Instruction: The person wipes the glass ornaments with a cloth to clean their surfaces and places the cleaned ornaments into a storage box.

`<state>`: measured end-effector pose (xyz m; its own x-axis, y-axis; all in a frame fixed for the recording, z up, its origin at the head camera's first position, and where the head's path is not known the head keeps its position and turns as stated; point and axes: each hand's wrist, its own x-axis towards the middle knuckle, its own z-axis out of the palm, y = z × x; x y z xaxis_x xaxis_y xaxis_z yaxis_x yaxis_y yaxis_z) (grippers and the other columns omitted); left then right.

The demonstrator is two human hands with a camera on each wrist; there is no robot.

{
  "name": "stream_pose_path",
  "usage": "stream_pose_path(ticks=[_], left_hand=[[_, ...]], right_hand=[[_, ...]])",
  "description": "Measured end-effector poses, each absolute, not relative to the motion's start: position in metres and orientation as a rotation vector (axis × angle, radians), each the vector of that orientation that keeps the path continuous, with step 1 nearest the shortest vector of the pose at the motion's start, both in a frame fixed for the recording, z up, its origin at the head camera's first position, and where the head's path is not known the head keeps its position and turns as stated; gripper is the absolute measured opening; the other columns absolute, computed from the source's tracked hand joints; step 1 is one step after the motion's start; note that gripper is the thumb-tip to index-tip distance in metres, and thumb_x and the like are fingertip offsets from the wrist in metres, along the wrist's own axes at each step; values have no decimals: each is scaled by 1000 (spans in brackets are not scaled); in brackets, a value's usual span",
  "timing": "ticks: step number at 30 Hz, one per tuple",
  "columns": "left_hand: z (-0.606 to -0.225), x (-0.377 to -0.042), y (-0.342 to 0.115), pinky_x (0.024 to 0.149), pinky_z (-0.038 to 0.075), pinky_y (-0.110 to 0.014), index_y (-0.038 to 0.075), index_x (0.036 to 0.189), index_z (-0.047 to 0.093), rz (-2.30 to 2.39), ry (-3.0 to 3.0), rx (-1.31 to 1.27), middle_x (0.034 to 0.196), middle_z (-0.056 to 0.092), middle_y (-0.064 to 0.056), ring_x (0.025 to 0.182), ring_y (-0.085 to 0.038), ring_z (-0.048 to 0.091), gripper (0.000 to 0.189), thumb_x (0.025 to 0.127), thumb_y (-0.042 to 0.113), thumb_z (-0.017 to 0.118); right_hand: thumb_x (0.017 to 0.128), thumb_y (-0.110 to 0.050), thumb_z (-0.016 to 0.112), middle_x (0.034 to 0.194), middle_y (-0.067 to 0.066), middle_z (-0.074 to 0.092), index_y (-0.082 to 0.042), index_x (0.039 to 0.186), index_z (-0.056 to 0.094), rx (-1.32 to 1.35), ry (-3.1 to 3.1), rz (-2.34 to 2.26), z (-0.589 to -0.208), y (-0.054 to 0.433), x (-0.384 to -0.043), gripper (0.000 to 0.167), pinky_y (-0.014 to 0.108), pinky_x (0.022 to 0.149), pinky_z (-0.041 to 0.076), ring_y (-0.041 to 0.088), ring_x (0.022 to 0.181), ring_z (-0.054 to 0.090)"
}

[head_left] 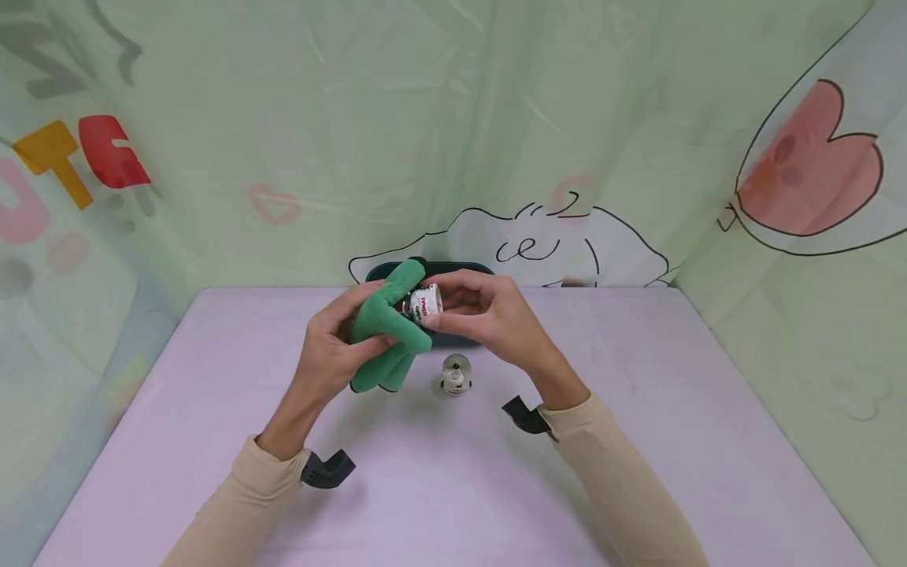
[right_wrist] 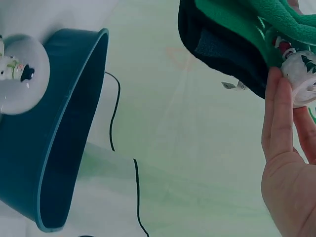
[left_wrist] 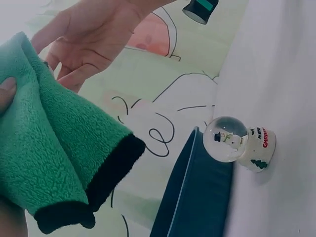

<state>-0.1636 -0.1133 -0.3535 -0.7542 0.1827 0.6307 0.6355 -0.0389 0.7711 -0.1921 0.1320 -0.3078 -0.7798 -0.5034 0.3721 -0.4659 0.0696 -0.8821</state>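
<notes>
My left hand point(head_left: 329, 346) grips a fuzzy green cloth point(head_left: 383, 331) with black edging, thumb pressed over its near side. Folds of the cloth wrap round the glass end of a snow globe point(head_left: 427, 303), which lies tilted on its side. My right hand point(head_left: 499, 319) holds that globe by its white lettered base, thumb below and fingers behind. In the right wrist view a small red and white figure point(right_wrist: 284, 47) shows between the cloth and the base. A second snow globe point(head_left: 456, 375), with a snowman inside, stands upright on the table just below both hands.
Behind the hands a dark teal oval bin point(head_left: 457, 340) stands toward the table's back edge. The pale lilac tabletop point(head_left: 453, 488) is bounded by printed green curtains point(head_left: 397, 142) at the back and sides. Black wrist mounts point(head_left: 327, 470) stick out from both sleeves.
</notes>
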Motion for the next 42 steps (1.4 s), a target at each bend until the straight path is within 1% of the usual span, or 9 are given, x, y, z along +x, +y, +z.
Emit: stream_pose_path(ticks=[4,11,17,23,27,32,35,40,42], left_hand=[[-354,-165,-114,93,55,-31,-4,135,59,-1843,-1881,-891,131,65,0,116,-22,61,56,82,-10,78],[-354,-165,-115,87,56,-30,-1,134,60,-1862,-1909,-857,124,68,0,107,-20,64,55,83,-6,79],[-356,-165,-115,83,57,-29,-1,133,62,-1896,-1923,-801,117,69,0,101,-19,65,52,84,-6,79],[-357,-164,-114,83,58,-28,-4,134,60,-1904,-1925,-745,118,69,3,100,-17,67,54,83,-9,77],[-357,-164,-114,85,58,-28,-4,135,60,-1925,-1916,-724,121,69,2,102,-17,67,56,82,-11,76],[-357,-164,-113,86,59,-30,1,136,61,-1966,-1908,-718,122,69,-1,103,-19,68,52,87,-3,77],[-356,-164,-113,85,60,-31,2,136,61,-1987,-1907,-708,121,68,-1,102,-19,70,50,88,0,76],[-356,-165,-113,80,61,-32,0,137,59,-2031,-1907,-662,118,68,-3,97,-19,71,52,87,-7,72],[-356,-165,-113,80,61,-32,0,138,58,-2042,-1915,-641,118,68,-3,97,-19,71,52,88,-6,71]], right_hand=[[87,-8,79,109,10,71,-8,123,70,-1002,2234,-1872,-307,132,-192,37,34,83,60,27,96,70],[85,0,80,117,10,67,-4,126,69,-1072,2202,-1886,-308,131,-192,42,36,85,60,27,101,71],[84,2,80,119,7,66,-5,127,68,-1183,2216,-1858,-309,131,-193,45,39,90,59,25,104,71],[83,2,82,121,6,65,-5,128,68,-1312,2255,-1825,-310,130,-193,48,37,93,58,23,104,70],[80,4,83,125,8,64,-2,127,68,-1405,2284,-1809,-310,130,-193,50,36,94,57,23,110,65],[78,8,83,128,10,63,0,125,69,-1549,2284,-1803,-311,129,-195,50,37,97,55,25,120,61],[78,7,83,129,10,64,0,124,69,-1655,2339,-1755,-312,129,-196,49,35,98,55,24,123,60],[80,6,82,127,10,67,-3,120,71,-1829,2463,-1657,-312,128,-198,43,34,94,55,24,123,61],[81,8,80,126,11,67,-3,119,71,-1882,2466,-1649,-313,127,-199,40,33,94,56,25,122,62]])
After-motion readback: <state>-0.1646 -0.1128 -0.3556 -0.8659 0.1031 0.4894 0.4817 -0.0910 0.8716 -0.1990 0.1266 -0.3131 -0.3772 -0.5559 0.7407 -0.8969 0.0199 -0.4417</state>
